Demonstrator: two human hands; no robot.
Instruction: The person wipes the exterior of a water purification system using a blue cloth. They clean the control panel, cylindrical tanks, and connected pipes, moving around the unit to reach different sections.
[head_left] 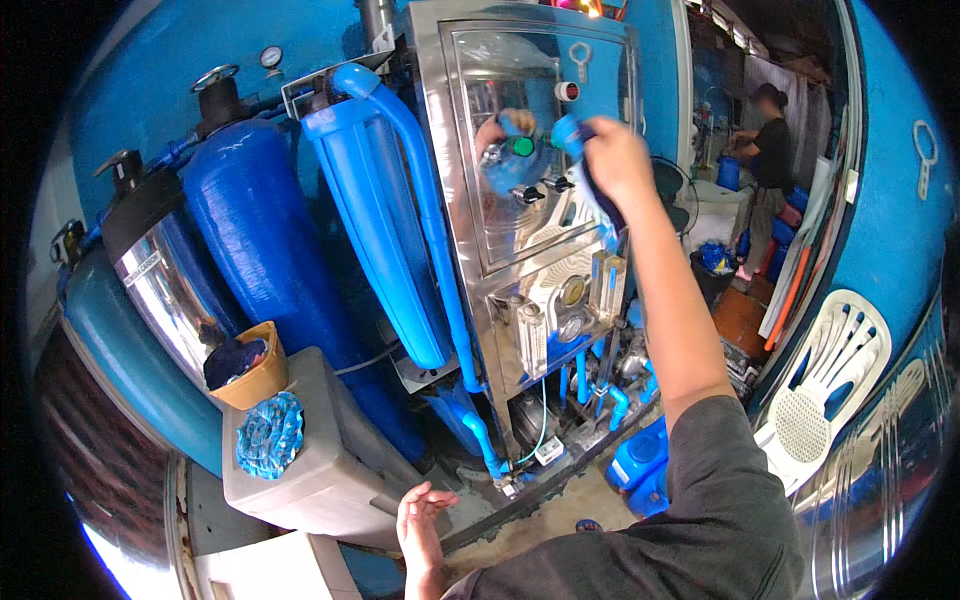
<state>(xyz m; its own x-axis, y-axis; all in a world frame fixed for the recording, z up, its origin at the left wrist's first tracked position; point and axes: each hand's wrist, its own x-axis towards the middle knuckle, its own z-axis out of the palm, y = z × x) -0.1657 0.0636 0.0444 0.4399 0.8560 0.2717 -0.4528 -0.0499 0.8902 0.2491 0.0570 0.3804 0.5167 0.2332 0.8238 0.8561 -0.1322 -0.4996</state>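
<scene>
My right hand [615, 160] is closed round a blue cloth [603, 208], held up against or just in front of the polished steel door of a tall cabinet [445, 140]. Part of the cloth hangs below the fist. Beside it on the door are a green button [523, 146], black selector knobs [528, 194] and a small red display [567, 91]. Lower on the cabinet sit a round pressure gauge [572, 290] and clear flow meters [531, 338]. My left hand [420, 515] is low in front of me, empty, fingers loosely extended, near a grey plastic bin [330, 450].
Blue filter housing [375, 230] and tall tanks [260, 220] line the left. A tub [262, 385] and a blue plastic bundle [270, 435] rest on the bin. Blue containers [640, 462] and a white chair [825, 400] stand right. Another person [770, 145] works beyond the doorway.
</scene>
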